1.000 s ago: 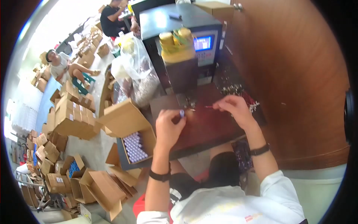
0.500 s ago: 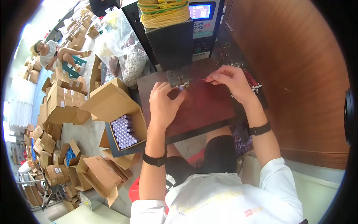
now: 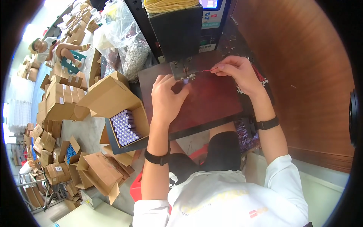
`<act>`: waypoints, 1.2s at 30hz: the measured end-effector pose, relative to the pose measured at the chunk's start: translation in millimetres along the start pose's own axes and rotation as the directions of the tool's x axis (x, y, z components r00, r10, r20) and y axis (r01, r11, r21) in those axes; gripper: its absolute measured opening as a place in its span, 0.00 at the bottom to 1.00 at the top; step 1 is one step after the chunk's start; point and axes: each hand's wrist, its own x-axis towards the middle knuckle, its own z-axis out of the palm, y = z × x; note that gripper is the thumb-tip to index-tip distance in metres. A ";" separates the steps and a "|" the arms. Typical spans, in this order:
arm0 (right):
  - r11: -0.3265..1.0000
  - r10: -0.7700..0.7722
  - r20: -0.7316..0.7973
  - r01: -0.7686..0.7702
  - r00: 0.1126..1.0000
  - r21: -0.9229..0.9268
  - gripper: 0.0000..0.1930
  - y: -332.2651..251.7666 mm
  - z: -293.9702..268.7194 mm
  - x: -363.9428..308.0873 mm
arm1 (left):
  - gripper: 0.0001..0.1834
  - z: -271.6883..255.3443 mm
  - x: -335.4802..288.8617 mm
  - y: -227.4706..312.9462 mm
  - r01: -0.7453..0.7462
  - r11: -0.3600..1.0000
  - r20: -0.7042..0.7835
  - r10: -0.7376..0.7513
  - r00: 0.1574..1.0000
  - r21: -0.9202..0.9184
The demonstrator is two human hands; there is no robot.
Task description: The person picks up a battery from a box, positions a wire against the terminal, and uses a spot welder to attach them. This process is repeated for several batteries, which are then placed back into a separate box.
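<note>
Red wire [image 3: 207,70] is being pinched by the right hand [image 3: 239,74]; the left hand [image 3: 166,97] is gripping a purple battery cell [image 3: 186,80] in its fingers.

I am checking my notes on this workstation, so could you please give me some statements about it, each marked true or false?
1. The left hand holds a purple cylindrical cell. True.
2. The right hand grips a screwdriver. False: the right hand pinches a red wire.
3. The open cardboard box of purple cells stands left of the left forearm. True.
4. Only one wrist bears a band. False: there is a black band on the left wrist and another on the right.
5. Yellow wire lies coiled on the black machine housing. True.
6. The seated person's stool is red. False: the stool is green.
</note>
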 end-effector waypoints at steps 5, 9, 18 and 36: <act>1.000 0.005 0.001 -0.005 1.000 0.007 0.07 0.9 1.4 -0.7 | 0.12 -0.4 -0.5 -0.4 -0.005 1.000 -0.008 0.005 1.000 0.003; 1.000 0.003 0.009 -0.003 1.000 0.024 0.08 2.9 -1.1 -0.7 | 0.12 0.4 -0.5 -0.8 -0.004 1.000 -0.008 0.004 1.000 0.005; 1.000 0.001 0.012 -0.001 1.000 0.017 0.08 5.1 -1.2 0.1 | 0.12 -0.8 -0.2 -0.9 -0.003 1.000 -0.006 0.003 1.000 0.018; 0.998 -0.055 -0.131 0.050 0.990 -0.040 0.07 4.5 30.8 -39.4 | 0.13 2.8 -7.6 -6.7 0.093 0.982 -0.084 -0.108 0.991 -0.166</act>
